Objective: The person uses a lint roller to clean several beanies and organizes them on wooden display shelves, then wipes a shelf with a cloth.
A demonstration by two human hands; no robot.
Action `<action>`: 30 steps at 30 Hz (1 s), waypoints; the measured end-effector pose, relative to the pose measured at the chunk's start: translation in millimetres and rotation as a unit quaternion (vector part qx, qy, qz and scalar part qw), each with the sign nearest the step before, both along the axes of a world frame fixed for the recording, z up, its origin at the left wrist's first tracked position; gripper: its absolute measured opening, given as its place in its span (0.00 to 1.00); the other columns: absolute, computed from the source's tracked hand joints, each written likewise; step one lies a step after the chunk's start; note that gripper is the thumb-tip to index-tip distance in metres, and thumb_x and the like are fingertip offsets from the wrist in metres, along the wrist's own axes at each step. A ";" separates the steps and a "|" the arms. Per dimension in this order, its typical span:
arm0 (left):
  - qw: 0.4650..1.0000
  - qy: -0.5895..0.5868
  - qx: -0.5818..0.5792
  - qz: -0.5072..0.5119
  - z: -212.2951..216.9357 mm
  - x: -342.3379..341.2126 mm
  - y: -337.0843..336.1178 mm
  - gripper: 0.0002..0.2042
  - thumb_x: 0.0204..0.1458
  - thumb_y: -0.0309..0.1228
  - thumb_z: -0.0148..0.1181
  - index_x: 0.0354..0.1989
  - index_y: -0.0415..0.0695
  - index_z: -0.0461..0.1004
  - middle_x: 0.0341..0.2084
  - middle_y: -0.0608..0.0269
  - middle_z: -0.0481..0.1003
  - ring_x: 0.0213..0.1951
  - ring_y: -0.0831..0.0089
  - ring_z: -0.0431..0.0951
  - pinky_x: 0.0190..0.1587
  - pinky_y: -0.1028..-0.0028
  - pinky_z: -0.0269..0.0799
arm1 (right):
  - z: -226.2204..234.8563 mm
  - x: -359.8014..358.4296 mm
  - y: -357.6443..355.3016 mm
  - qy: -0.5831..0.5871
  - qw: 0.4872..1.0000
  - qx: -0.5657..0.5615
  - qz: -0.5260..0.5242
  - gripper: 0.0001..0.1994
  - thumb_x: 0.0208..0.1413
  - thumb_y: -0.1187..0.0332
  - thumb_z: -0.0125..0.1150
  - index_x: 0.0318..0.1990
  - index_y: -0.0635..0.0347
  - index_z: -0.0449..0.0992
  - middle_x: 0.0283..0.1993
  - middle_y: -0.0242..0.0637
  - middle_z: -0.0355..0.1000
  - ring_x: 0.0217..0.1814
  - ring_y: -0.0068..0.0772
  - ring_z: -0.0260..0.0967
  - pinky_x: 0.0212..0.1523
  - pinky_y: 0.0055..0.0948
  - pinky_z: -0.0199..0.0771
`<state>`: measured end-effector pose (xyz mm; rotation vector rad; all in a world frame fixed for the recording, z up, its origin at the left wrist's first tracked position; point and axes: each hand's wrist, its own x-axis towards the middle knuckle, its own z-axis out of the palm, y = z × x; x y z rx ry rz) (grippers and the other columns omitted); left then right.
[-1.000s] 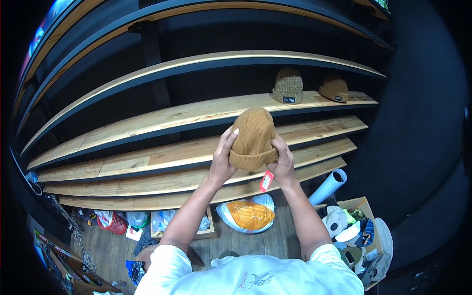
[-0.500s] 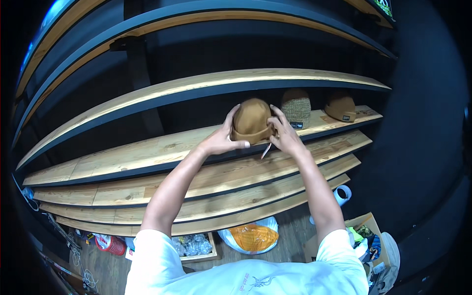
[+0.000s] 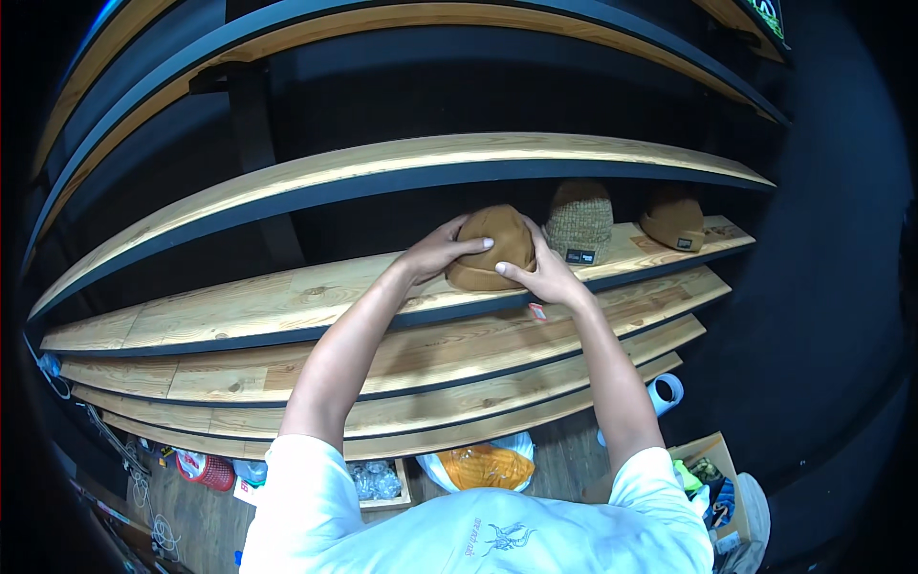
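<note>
A tan-brown beanie (image 3: 488, 271) with a folded cuff sits upright on a wooden shelf (image 3: 258, 294). My left hand (image 3: 443, 251) wraps its left side, the thumb lying across the front. From the right, my right hand (image 3: 547, 274) grips the same beanie, thumb on its lower front. A small red and white tag (image 3: 538, 312) hangs below the right hand, in front of the shelf edge. Just right of that hand stands a speckled grey-green knit beanie (image 3: 579, 225) with a dark label. Farther right is another brown beanie (image 3: 672, 222) with a small dark patch.
Above runs another plank shelf (image 3: 459, 151); several more step down below. On the floor are a red basket (image 3: 215, 473), a box of clear plastic pieces (image 3: 379, 481), an orange and white bag (image 3: 488, 466) and a cardboard box of clothes (image 3: 734, 469). A dark wall stands right.
The beanie has come down onto the shelf. My thumbs have shifted onto its front, and the tag now hangs farther right. The view has shifted slightly.
</note>
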<state>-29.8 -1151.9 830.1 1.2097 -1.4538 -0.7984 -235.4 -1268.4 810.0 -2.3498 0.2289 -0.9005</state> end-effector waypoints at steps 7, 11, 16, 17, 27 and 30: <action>0.998 -0.015 0.000 0.069 8.0 -8.7 7.4 0.45 0.52 0.36 0.68 0.72 0.36 0.44 0.65 0.44 0.59 0.65 0.60 0.63 0.69 0.64 0.58 | 1.4 -6.8 -4.6 -0.030 0.998 -0.013 -0.050 0.44 0.52 0.54 0.69 0.70 0.62 0.52 0.60 0.60 0.67 0.63 0.54 0.67 0.63 0.43 0.67; 0.995 0.030 0.050 0.077 8.0 -13.3 10.5 0.48 0.52 0.36 0.68 0.72 0.36 0.38 0.67 0.41 0.54 0.70 0.60 0.54 0.71 0.63 0.54 | -12.1 -9.0 -7.6 -0.099 0.993 -0.006 -0.067 0.38 0.55 0.54 0.66 0.68 0.62 0.58 0.63 0.57 0.65 0.63 0.53 0.67 0.61 0.43 0.68; 0.983 -0.091 -0.021 0.159 0.6 -30.6 19.9 0.53 0.48 0.38 0.72 0.73 0.37 0.36 0.68 0.43 0.54 0.70 0.58 0.54 0.71 0.62 0.52 | -16.3 -59.4 -54.0 -0.198 0.938 -0.045 -0.282 0.39 0.49 0.51 0.71 0.63 0.65 0.62 0.63 0.54 0.59 0.67 0.54 0.57 0.66 0.50 0.60; 0.981 -0.097 -0.026 0.167 -4.4 -34.2 19.5 0.51 0.47 0.38 0.73 0.72 0.36 0.41 0.65 0.43 0.59 0.67 0.58 0.60 0.69 0.63 0.57 | -10.4 -62.5 -61.3 -0.178 0.931 -0.037 -0.316 0.49 0.45 0.48 0.73 0.69 0.61 0.52 0.67 0.57 0.53 0.70 0.57 0.52 0.69 0.52 0.56; 0.947 -0.136 0.031 0.289 -3.4 -46.2 -44.2 0.38 0.46 0.39 0.73 0.60 0.30 0.62 0.52 0.45 0.73 0.55 0.61 0.74 0.61 0.67 0.69 | -9.8 -81.3 -144.5 -0.113 0.962 0.050 -0.243 0.55 0.39 0.53 0.75 0.72 0.57 0.46 0.62 0.59 0.65 0.64 0.54 0.66 0.64 0.45 0.66; 0.960 -0.129 0.032 0.248 -4.3 -52.0 -63.5 0.34 0.50 0.34 0.70 0.61 0.30 0.60 0.52 0.44 0.72 0.55 0.61 0.74 0.62 0.67 0.69 | -7.8 -103.1 -152.9 -0.126 0.953 0.057 -0.269 0.54 0.41 0.56 0.74 0.73 0.57 0.45 0.62 0.55 0.66 0.64 0.50 0.66 0.64 0.41 0.65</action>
